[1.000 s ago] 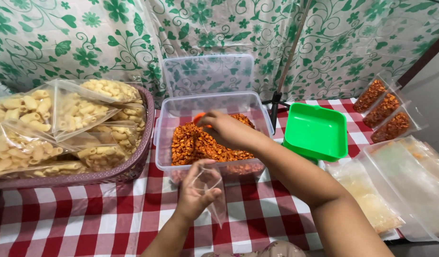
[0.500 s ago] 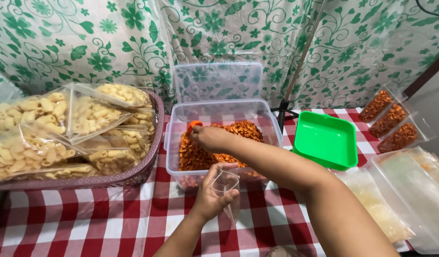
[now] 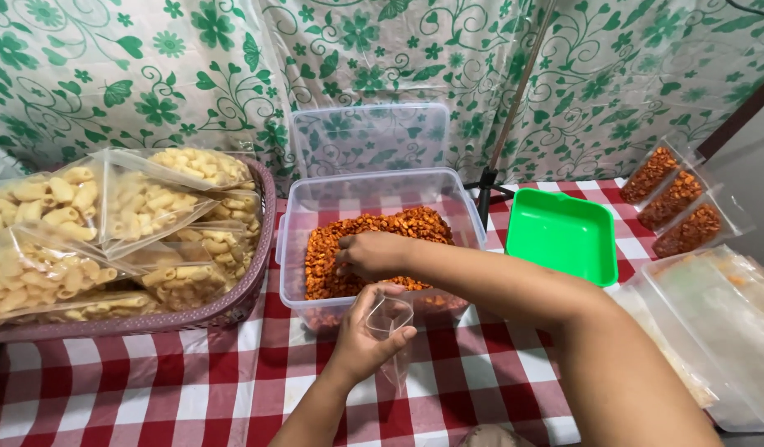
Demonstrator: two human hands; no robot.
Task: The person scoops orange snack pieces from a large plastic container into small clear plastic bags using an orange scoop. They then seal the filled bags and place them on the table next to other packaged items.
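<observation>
Orange snacks [image 3: 374, 228] lie under my half-closed right hand [image 3: 372, 255], just beyond the small clear bag [image 3: 390, 319] that my left hand [image 3: 364, 339] pinches open.

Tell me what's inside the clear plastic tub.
The clear plastic tub holds orange-red snack pieces, with the right hand resting in them. Its bottom is covered, so the depth of the heap cannot be seen.

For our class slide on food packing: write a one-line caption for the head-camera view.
Right hand reaches into a clear tub of orange snacks; left hand holds a small clear bag.
</observation>
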